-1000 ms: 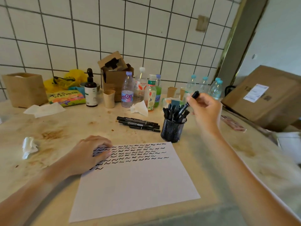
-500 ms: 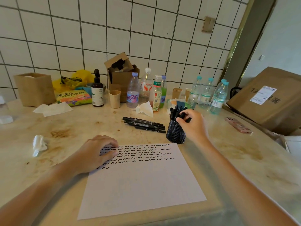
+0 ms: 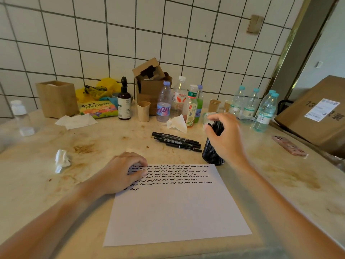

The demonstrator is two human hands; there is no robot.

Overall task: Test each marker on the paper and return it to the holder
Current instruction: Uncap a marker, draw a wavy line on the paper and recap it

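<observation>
A: Markers stand bunched in the black mesh holder, just past the paper's far right corner; their number is hidden by the right hand. Loose markers lie on the table left of the holder, three or four, packed too close to count surely.

B: And the paper?

A: One white sheet, bearing five full rows of black squiggles and a short sixth row of two marks.

B: Hand positions?

A: The left hand rests on the sheet's far left corner, fingers bent, tips pressing the paper. The right hand hovers over the holder, fingers curled around the marker tops; whether it pinches one marker cannot be told.

B: Other items?

A: Four clear water bottles with blue caps at right; four mixed bottles at centre, one label reading "anten"; one dark pump bottle; three paper cups; one pink phone; a large carton marked "13".
</observation>
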